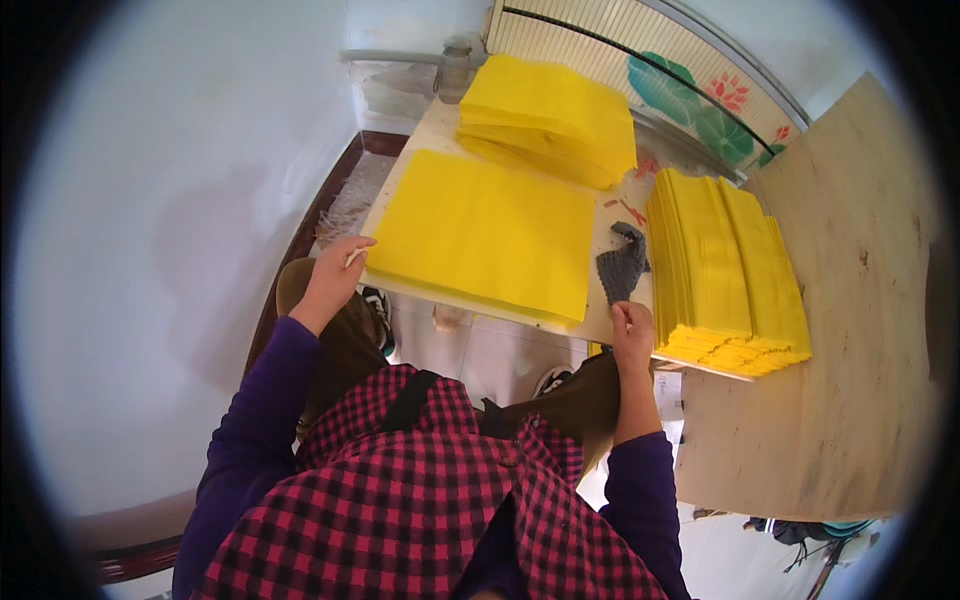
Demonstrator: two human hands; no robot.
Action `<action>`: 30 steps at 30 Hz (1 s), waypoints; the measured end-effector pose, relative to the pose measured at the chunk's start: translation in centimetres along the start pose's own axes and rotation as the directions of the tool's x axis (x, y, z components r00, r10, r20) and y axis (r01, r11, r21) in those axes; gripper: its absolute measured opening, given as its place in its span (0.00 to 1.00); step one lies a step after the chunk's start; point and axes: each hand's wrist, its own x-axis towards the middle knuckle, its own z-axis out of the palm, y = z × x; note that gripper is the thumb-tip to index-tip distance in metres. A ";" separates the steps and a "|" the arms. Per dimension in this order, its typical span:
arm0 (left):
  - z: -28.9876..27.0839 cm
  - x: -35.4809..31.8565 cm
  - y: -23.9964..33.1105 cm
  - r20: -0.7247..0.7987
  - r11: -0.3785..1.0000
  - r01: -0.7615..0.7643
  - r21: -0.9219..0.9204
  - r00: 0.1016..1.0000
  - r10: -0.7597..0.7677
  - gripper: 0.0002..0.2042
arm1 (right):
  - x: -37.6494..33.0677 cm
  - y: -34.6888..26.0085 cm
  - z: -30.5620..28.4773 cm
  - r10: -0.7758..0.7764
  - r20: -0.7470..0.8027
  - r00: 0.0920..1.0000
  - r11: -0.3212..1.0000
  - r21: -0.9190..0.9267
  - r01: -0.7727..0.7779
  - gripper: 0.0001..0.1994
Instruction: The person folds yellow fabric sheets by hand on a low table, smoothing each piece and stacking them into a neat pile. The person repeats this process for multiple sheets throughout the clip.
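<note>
A flat stack of yellow fabric-like sheets (485,235) lies on the near part of the wooden table, in front of me. At its left edge is my left hand (338,278), fingers curled together by the table's corner; what they pinch, if anything, is too small to tell. To the right of the stack, my right hand (632,335) is closed at the table's front edge. Its fingertips pinch the narrow lower end of a dark grey ribbed cloth (622,265), whose wider part rests on the tabletop.
A folded yellow pile (550,110) sits at the back, and a tall yellow pile (725,270) stands at the right. Behind is a glass jar (454,72). Small red scraps (632,212) lie near the cloth. A large wooden board (830,400) flanks the right side; a white wall (150,250) the left.
</note>
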 end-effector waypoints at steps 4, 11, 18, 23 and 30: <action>0.7 1.6 -1.0 0.083 1.000 0.005 -0.012 0.997 -0.004 0.06 | 0.0 -2.3 1.3 0.076 0.001 0.997 0.981 0.180 -0.075 0.04; 2.3 5.5 -3.9 0.168 0.964 -0.249 0.088 0.958 0.232 0.03 | 3.1 -5.8 4.5 -0.081 0.232 0.969 0.988 0.146 0.048 0.06; 3.3 9.8 -5.8 0.251 0.942 -0.279 0.186 0.941 0.229 0.05 | 8.4 -4.7 8.7 -0.036 0.316 0.948 0.995 -0.076 0.063 0.09; 3.9 12.9 -5.4 0.288 0.912 -0.314 0.265 0.928 0.237 0.06 | 11.3 -2.4 10.2 0.056 0.301 0.952 0.994 -0.111 -0.024 0.11; 2.2 9.5 -3.4 0.361 0.931 -0.342 0.130 0.890 0.277 0.09 | 8.5 -3.9 6.6 0.072 0.328 0.942 0.997 -0.063 -0.054 0.11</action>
